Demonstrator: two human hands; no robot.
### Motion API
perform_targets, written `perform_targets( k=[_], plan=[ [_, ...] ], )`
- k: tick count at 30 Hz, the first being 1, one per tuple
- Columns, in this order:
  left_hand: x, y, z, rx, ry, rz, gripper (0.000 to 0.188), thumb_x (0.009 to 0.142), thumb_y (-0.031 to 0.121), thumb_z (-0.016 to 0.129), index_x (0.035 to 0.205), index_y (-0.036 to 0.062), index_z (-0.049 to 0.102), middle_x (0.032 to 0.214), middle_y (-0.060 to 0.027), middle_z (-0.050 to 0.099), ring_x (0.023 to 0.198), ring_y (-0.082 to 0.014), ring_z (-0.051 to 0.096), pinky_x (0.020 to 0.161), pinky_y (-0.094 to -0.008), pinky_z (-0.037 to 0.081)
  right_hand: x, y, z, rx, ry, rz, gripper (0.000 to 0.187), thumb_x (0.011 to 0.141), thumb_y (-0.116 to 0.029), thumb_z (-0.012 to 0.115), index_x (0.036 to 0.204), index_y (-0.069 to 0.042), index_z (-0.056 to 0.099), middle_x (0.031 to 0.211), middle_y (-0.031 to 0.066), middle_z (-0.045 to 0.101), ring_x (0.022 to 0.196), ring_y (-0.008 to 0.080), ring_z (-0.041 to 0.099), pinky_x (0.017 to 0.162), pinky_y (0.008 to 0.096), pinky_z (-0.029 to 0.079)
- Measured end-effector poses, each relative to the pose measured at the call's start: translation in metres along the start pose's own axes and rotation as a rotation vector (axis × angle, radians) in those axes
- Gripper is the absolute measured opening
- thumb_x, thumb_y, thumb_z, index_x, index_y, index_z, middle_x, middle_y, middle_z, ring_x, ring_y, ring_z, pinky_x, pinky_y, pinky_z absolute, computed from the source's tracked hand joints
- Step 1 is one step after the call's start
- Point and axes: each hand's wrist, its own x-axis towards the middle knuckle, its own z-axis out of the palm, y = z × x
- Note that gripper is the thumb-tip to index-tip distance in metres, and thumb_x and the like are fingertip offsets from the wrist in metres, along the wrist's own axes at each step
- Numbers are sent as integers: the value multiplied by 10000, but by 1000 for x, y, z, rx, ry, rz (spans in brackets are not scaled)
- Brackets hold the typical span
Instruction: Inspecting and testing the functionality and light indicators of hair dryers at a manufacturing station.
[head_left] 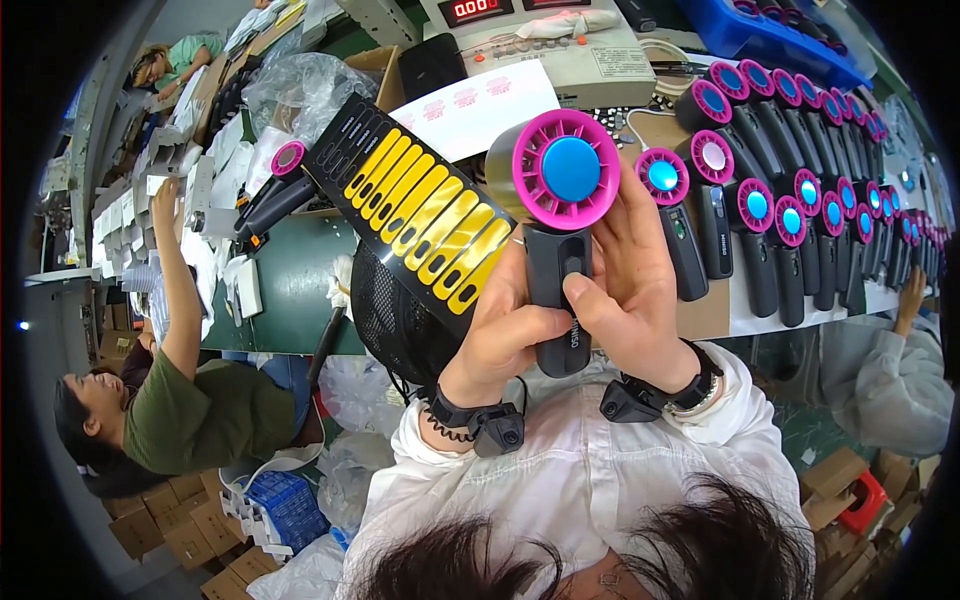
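Observation:
A handheld fan (pixel 560 240) with a pink grille, a blue centre disc and a dark grey handle stands upright in front of my chest. My left hand (pixel 498 325) grips the handle from the left, its thumb on the lower front. From the other side my right hand (pixel 638 280) wraps the handle, its thumb pressing the front next to the left thumb; its fingers reach up behind the fan head. Beside my left hand lies a black sheet of stickers (pixel 415 205), part of it showing yellow where stickers are gone. Both wrists wear black strapped devices.
Many similar fans (pixel 755 205) stand in rows at the right. At the back are a grey instrument (pixel 540 55) with red digits, a white paper (pixel 470 110) and a blue bin (pixel 760 35). Another fan (pixel 275 195) lies left. A co-worker (pixel 200 410) reaches across the table at left.

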Motion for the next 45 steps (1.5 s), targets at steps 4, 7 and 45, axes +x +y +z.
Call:
perform_targets(
  k=[4,7,45],
  plan=[
    [-2,9,10,20,42,42,649,592,16,496,1215,3,317,1041,-89,456,969,-169,469,844,-264,373,-2,4,2,1,30,-13,769,743,-19,497,1368,27,53,1376,195,224,1279,280,271,1040,375,219],
    [-5,7,8,41,43,15,686,592,14,493,1245,3,282,1045,-92,451,979,-171,466,846,-264,371,-3,7,1,1,46,-17,757,750,-25,493,1366,32,57,1376,196,223,1280,281,269,1040,376,219],
    [5,-5,2,112,60,126,531,882,196,413,1323,-7,198,974,-121,525,836,-174,556,761,-281,454,0,-2,-3,207,85,117,720,723,48,457,1369,-14,147,1394,152,219,1302,250,235,1035,350,250]
  ],
)
